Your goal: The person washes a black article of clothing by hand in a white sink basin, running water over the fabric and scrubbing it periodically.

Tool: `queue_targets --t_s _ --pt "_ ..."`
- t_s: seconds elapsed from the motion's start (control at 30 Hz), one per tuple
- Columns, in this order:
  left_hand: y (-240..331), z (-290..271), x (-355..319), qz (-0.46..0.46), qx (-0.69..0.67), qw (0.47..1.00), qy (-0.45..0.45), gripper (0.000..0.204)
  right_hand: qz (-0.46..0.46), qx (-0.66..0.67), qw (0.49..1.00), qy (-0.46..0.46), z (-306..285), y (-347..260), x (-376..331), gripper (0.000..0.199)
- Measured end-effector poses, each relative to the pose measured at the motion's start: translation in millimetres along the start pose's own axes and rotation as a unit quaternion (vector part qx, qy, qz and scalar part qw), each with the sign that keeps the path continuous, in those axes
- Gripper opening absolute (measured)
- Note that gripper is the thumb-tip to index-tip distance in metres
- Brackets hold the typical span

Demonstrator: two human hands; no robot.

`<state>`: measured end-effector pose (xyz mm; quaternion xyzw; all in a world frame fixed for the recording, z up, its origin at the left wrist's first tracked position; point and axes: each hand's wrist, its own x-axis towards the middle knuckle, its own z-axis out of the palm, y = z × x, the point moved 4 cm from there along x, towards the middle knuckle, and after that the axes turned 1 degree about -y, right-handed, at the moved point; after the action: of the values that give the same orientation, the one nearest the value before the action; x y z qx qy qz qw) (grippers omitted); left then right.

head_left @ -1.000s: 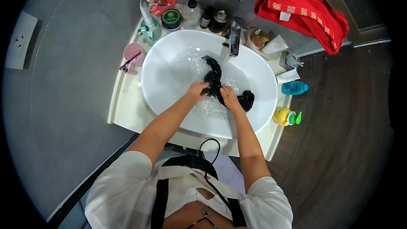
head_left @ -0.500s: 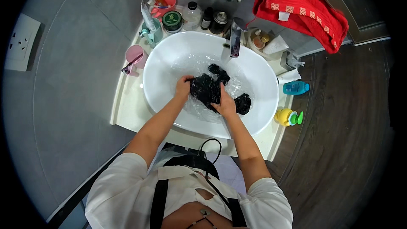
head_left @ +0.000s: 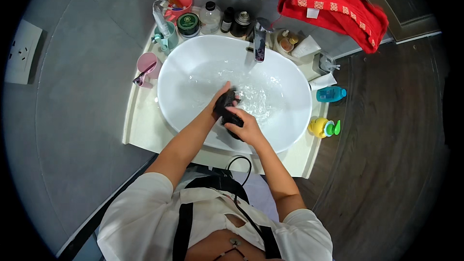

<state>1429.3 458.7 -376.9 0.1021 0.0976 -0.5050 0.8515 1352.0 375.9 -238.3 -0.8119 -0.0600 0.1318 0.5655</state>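
Observation:
A wet black cloth (head_left: 227, 108) is bunched into a tight wad over the white oval basin (head_left: 193, 58). My left hand (head_left: 218, 100) grips its upper left side. My right hand (head_left: 244, 123) squeezes it from the lower right. Both hands press together above the shallow rippling water (head_left: 256, 94) in the bowl. The chrome tap (head_left: 259, 43) stands at the basin's far rim, just beyond the hands.
Around the basin's rim stand a pink cup (head_left: 146, 65), a green jar (head_left: 188, 24), several bottles (head_left: 227, 18), a blue bottle (head_left: 330, 94) and a yellow duck-shaped bottle (head_left: 323, 127). A red towel (head_left: 333, 2) hangs at the back right. A wall socket (head_left: 21, 50) sits far left.
The black cloth was spread out in the water; both hands have gathered it into a compact wad and pulled it toward the near side of the basin.

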Motion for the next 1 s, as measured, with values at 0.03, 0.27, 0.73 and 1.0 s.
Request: queue_targets --t_s 0.03,0.27,0.73,1.0 --pt "-0.4 -7.1 7.1 0.144 0.077 0.958 0.237 0.034 -0.020 -0.029 0.999 0.023 1.1 5.8 0.5 0.038" --pt "-28.4 24.0 13.2 0.213 0.075 0.912 0.343 0.023 0.133 -0.252 0.920 0.268 -28.6 38.3 33.6 0.020" --pt "54.6 7.7 -25.8 0.245 0.221 0.864 0.381 0.028 0.019 -0.315 0.924 0.215 -92.5 94.9 53.8 0.055" --pt "44.6 -63.6 -15.8 0.311 0.042 0.899 0.306 0.027 0.173 -0.367 0.907 0.114 -39.6 137.6 61.5 0.063"
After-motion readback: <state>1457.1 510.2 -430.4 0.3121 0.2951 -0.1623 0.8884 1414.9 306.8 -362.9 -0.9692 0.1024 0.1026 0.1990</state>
